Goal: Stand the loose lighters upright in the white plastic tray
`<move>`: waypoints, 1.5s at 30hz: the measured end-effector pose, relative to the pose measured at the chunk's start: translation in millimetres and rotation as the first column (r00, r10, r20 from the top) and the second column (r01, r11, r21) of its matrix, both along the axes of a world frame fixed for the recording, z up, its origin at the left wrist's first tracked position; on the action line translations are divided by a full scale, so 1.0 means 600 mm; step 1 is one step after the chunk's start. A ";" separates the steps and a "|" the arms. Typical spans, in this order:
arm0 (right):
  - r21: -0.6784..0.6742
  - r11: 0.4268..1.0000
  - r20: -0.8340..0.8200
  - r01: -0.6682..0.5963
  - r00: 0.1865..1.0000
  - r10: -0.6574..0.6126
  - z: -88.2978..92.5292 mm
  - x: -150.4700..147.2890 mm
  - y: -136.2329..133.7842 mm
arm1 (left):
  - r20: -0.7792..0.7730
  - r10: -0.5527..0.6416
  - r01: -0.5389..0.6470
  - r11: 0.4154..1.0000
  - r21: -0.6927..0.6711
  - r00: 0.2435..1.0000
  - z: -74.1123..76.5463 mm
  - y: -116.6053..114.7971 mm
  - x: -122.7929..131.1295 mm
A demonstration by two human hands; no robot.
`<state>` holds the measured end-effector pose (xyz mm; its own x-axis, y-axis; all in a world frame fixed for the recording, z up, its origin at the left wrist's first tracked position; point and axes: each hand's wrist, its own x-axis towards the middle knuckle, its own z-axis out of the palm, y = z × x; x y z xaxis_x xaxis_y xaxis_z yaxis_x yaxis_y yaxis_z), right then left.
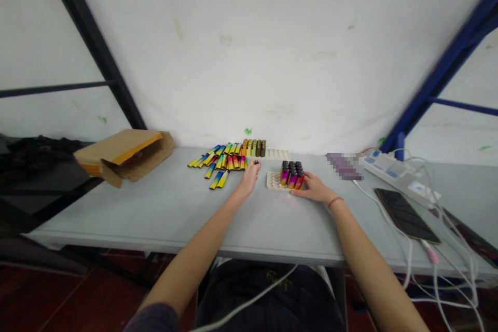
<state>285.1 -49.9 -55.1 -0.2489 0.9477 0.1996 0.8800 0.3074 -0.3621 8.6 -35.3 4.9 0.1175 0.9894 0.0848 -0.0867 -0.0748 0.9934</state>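
The left hand (pixel 248 179) rests at about 12 o'clock on the grey folding table (pixel 163 218), its fingertips drawn narrow around a small dark piece (pixel 256 163); whether it is gripped, I cannot tell. The right hand (pixel 313 189) lies open at 1 o'clock, its fingers against a white tray (pixel 273 181) holding a block of roughly twelve upright rainbow-gradient tubes (pixel 291 175). Just left of the left hand lie some two dozen loose gradient sticks (pixel 220 162), with about six upright tubes (pixel 254 148) behind them, beside a second white tray (pixel 277 154). At 11 o'clock sits an opened cardboard box (pixel 126 155); at 2 o'clock, a power strip (pixel 397 175), a phone (pixel 406 215) and a pixelated purple object (pixel 344 166). Any labels are too small to read.
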 end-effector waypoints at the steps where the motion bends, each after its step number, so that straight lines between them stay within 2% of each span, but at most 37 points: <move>1: -0.003 1.000 0.002 -0.002 1.000 0.002 0.001 0.000 0.000 | 0.009 -0.006 0.006 1.000 -0.002 1.000 -0.002 0.000 0.002; 8: -0.014 1.000 -0.009 -0.007 1.000 0.007 0.006 -0.002 -0.003 | 0.026 -0.025 0.025 1.000 -0.005 0.999 -0.021 -0.005 0.012; 12: 0.004 1.000 -0.026 -0.010 1.000 0.010 0.005 -0.003 -0.004 | -0.058 -0.030 0.040 0.983 0.177 0.998 -0.015 -0.017 0.012; 16: 0.013 1.000 -0.022 -0.006 1.000 0.006 0.002 -0.003 -0.002 | -0.193 -0.004 0.080 0.920 0.383 0.981 -0.007 -0.028 0.012; 21: 0.017 1.000 -0.001 -0.006 1.000 0.006 0.000 -0.003 -0.001 | -0.246 -0.147 0.236 0.893 0.383 0.958 -0.021 -0.034 0.026; 27: 0.014 1.000 -0.003 -0.018 1.000 0.018 0.001 -0.002 -0.001 | -0.314 -0.201 0.319 0.865 0.387 0.928 -0.039 -0.034 0.041; 33: 0.014 1.000 -0.014 -0.010 1.000 0.010 -0.001 -0.001 0.000 | -0.363 -0.120 0.268 0.881 0.390 0.924 -0.040 -0.034 0.042; 35: 0.017 1.000 -0.017 -0.013 1.000 0.013 -0.002 -0.001 0.001 | -0.388 -0.100 0.273 0.864 0.423 0.916 -0.039 -0.034 0.042; 38: 0.024 1.000 -0.018 -0.016 1.000 0.016 -0.003 0.000 0.003 | -0.436 -0.050 0.295 0.804 0.516 0.899 -0.038 -0.034 0.040; 41: 0.027 0.999 -0.015 -0.021 1.000 0.021 -0.004 0.000 0.003 | -0.554 0.048 0.347 0.734 0.584 0.831 -0.040 -0.033 0.037; 45: 0.028 0.999 -0.029 -0.029 0.999 0.030 -0.001 0.000 0.002 | -0.704 0.178 0.436 0.674 0.596 0.688 -0.029 -0.028 0.022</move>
